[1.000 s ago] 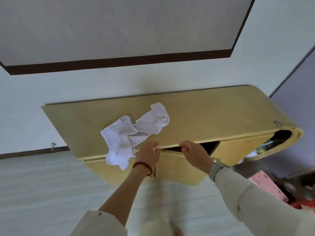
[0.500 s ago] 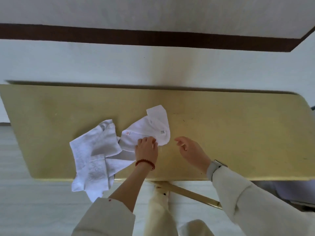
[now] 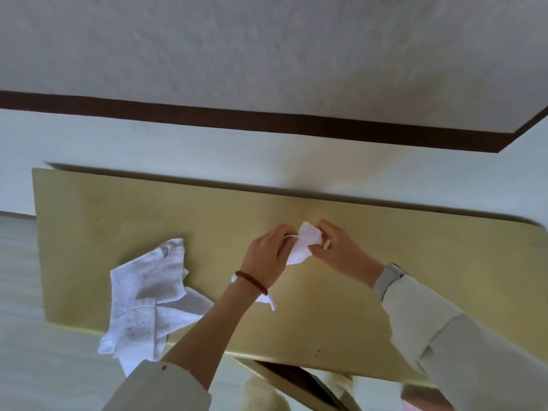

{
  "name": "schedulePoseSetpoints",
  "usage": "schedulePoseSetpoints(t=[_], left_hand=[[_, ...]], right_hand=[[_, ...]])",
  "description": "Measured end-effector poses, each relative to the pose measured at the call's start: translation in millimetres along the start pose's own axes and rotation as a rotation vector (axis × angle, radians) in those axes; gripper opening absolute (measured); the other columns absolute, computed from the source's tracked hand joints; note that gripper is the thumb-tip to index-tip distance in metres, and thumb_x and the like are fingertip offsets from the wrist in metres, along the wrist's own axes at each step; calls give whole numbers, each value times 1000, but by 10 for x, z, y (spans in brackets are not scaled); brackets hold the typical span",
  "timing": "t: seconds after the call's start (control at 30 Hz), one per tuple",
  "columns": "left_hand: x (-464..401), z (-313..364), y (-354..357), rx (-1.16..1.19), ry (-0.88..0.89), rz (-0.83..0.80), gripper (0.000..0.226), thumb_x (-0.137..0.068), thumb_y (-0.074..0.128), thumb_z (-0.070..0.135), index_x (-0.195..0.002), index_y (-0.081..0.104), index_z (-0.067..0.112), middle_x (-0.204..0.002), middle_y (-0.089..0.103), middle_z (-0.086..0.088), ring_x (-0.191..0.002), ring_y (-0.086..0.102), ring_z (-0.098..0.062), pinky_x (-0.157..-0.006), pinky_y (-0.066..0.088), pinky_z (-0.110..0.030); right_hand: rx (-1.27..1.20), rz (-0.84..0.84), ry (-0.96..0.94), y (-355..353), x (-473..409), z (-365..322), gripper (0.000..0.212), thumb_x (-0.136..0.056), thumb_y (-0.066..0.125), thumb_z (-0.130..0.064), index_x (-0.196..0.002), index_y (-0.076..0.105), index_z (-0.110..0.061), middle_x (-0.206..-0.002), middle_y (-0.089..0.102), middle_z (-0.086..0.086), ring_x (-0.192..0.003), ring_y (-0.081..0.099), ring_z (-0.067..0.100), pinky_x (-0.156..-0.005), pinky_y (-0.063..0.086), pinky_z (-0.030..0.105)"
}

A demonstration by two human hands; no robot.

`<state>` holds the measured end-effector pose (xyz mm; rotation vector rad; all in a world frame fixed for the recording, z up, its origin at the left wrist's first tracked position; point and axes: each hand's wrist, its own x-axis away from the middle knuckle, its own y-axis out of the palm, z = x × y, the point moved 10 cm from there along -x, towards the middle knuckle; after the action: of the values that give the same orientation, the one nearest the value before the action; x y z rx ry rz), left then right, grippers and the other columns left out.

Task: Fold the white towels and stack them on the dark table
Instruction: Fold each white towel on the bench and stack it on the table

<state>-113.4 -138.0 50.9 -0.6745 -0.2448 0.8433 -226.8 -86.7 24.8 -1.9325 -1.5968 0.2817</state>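
A small white towel [image 3: 305, 243] is bunched between my two hands above the middle of the yellow table [image 3: 415, 277]. My left hand [image 3: 267, 256] grips its left side, and a loose end of it shows below my wrist. My right hand [image 3: 341, 247] pinches its right side. A second white towel [image 3: 145, 295] lies crumpled at the table's front left, and part of it hangs over the front edge.
The table stands against a pale wall with a dark brown band [image 3: 267, 120]. An open drawer [image 3: 296, 378] sticks out under the table's front edge, near my legs. Pale floor [image 3: 20, 292] lies to the left.
Both hands went from the drawer front to the tabletop. They took hold of the right-hand towel and lifted it away from the other one, which stays at the left.
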Motion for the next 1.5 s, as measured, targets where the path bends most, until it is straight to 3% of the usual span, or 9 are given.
schedulePoseSetpoints(t=[0.13,0.33,0.47,0.63,0.87,1.0,1.23,1.33,1.5], left_hand=[[-78,506,268,-9,20,6,16,-91,54,22,-97,61,9,-94,66,1,-82,60,-18,-72,44,-23],[-147,1232,646,-25,62,60,15,-89,58,22,-93,59,7,-90,65,1,-80,58,-16,-72,44,-25],[-200,1423,755,-81,73,33,16,-87,61,23,-91,60,7,-87,58,7,-79,56,-16,-71,44,-25],[-294,1391,717,-202,84,14,15,-91,54,17,-98,61,6,-98,60,-4,-84,58,-24,-74,46,-32],[-540,1434,-3,-331,189,359,8,-83,56,-1,-83,64,-2,-83,61,-16,-69,60,-33,-63,46,-31],[-484,1456,-236,-438,267,511,19,-83,45,11,-80,63,6,-79,63,-10,-70,59,-29,-67,42,-33],[15,930,600,-548,399,132,9,-82,41,19,-83,49,22,-70,65,2,-63,61,-22,-71,35,-26],[375,411,1131,-542,277,-204,11,-84,44,19,-85,54,23,-71,66,2,-59,62,-23,-63,46,-27],[970,-267,1746,-515,-68,-664,24,-97,41,20,-113,59,17,-113,60,2,-99,58,-20,-82,42,-27]], right_hand=[[-125,-17,-20,-492,262,61,24,-79,58,-5,-102,60,-10,-84,63,4,-68,56,15,-59,45,26],[-341,45,27,-1274,658,369,13,-84,59,-2,-82,48,-9,-67,49,-2,-41,42,3,-46,36,19],[-390,60,0,-1662,779,454,38,-87,58,-4,-122,46,-16,-80,49,0,-44,48,-1,-45,39,13],[-154,177,-82,-2025,739,434,13,-90,54,-5,-84,62,-13,-57,54,-1,-45,48,6,-48,41,15],[-112,457,-173,-2459,650,330,6,-91,53,-10,-93,58,-12,-91,59,2,-79,60,17,-69,52,15],[-48,523,-212,-2533,730,315,4,-91,53,-11,-92,53,-15,-91,57,0,-83,58,18,-70,53,20],[352,380,-92,-1932,1107,1048,5,-85,60,-11,-87,62,-15,-80,52,-8,-69,50,17,-62,39,28],[461,134,6,-1360,1337,1580,9,-89,57,-19,-93,64,-18,-88,56,-9,-87,52,13,-66,35,24],[462,-207,152,-651,1682,2200,19,-93,50,-22,-101,65,-16,-105,64,-3,-104,51,17,-82,36,24]])
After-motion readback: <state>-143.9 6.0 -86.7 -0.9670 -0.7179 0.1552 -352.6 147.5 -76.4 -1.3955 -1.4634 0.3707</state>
